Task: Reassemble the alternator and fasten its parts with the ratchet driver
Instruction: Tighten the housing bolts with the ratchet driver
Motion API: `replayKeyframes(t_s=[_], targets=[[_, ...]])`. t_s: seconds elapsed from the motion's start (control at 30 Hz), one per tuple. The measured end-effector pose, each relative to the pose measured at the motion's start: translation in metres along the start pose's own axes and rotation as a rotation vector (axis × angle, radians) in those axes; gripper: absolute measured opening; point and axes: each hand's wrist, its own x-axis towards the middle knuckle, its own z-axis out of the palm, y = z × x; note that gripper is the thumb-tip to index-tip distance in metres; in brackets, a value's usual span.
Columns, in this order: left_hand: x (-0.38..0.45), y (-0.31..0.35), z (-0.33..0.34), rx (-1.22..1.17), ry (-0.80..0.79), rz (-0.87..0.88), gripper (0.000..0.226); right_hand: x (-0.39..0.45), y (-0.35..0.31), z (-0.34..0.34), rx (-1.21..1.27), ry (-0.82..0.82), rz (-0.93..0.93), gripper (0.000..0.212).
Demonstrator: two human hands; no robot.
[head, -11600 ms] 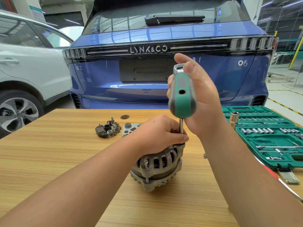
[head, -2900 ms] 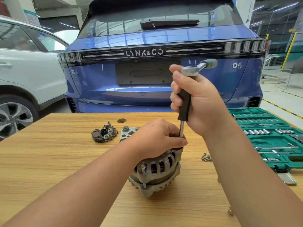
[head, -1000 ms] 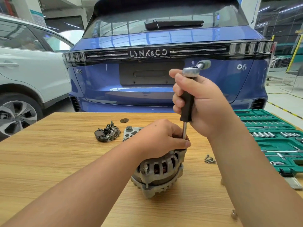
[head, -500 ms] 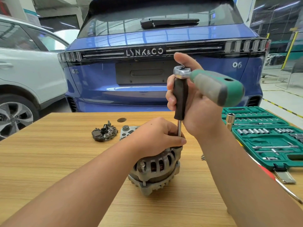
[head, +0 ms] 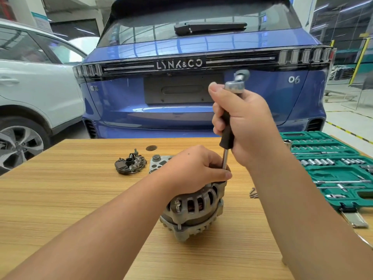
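A grey cast alternator (head: 193,213) stands on the wooden table (head: 70,199), near its middle. My left hand (head: 193,170) rests on top of it, gripping the housing and the foot of a thin steel shaft. That shaft belongs to the ratchet driver (head: 227,136), which stands upright over the alternator's right rim. My right hand (head: 246,122) is closed around its black grip, just below the silver ratchet head (head: 235,86). The ratchet's handle points away from me and is mostly hidden. The driver's tip is covered by my left fingers.
A black rectifier part (head: 130,163) and a grey cover plate (head: 159,162) lie behind the alternator. Loose screws (head: 253,193) sit to its right. An open green socket set (head: 333,170) fills the table's right side. A blue car and a white car stand beyond the far edge.
The ratchet's green handle, which pointed right toward me half a second ago, has swung round to point away. My left hand has stayed on the alternator.
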Motion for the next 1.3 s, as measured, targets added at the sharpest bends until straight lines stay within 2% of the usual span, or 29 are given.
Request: replayKeyframes(t_s=[0.03,0.1,0.2,0.3,0.4,0.6,0.7,0.77,0.83,0.9,0.93,0.97,1.07,1.1,1.17,1.3], targets=[[0.000,0.000,0.000,-0.001,0.003,-0.001,0.020,0.000,-0.003,-0.002,0.075,-0.075,0.040,0.013],[0.000,-0.001,-0.001,-0.003,0.006,-0.007,0.019,-0.002,-0.002,-0.003,0.160,-0.167,0.055,0.028],[-0.001,0.000,0.000,-0.008,0.006,-0.016,0.024,-0.004,0.004,0.004,0.068,-0.122,-0.091,0.034],[-0.001,0.001,0.000,-0.012,-0.002,-0.012,0.016,-0.005,0.006,0.010,-0.025,-0.060,-0.289,0.034],[0.000,0.000,0.000,-0.036,0.006,-0.010,0.014,-0.004,0.011,0.009,0.013,-0.102,-0.325,0.041],[0.001,-0.004,0.001,-0.027,0.026,-0.018,0.014,-0.002,0.011,0.001,0.199,-0.206,-0.154,0.040],[0.002,-0.005,0.001,-0.034,0.024,-0.020,0.015,-0.001,0.009,0.001,0.148,-0.189,-0.134,0.032],[0.001,-0.004,0.001,-0.042,0.026,-0.025,0.010,-0.001,0.008,0.005,0.114,-0.139,-0.107,0.035],[0.001,-0.003,0.000,-0.024,0.016,-0.029,0.011,-0.001,0.007,0.009,0.062,-0.022,-0.087,0.036],[0.000,-0.002,0.000,-0.003,0.001,-0.034,0.011,0.000,0.008,0.009,0.017,0.088,-0.095,0.017],[0.001,-0.001,0.000,0.004,-0.004,-0.033,0.013,0.002,0.008,0.006,0.013,0.123,-0.076,0.015],[0.001,-0.001,0.001,0.007,-0.005,-0.032,0.015,0.003,0.006,0.003,0.021,0.120,-0.037,0.015],[0.002,-0.001,0.001,-0.009,0.002,-0.039,0.016,0.004,0.002,-0.005,0.192,-0.080,0.055,0.014],[0.002,-0.001,0.000,-0.016,0.004,-0.040,0.016,0.003,0.003,-0.005,0.234,-0.135,0.045,0.021],[0.000,-0.001,0.000,-0.028,0.010,-0.043,0.016,-0.001,0.007,0.000,0.164,-0.169,-0.089,0.030],[0.001,-0.002,0.001,0.007,0.014,-0.048,0.015,-0.002,0.015,0.009,-0.078,-0.061,-0.363,0.039]])
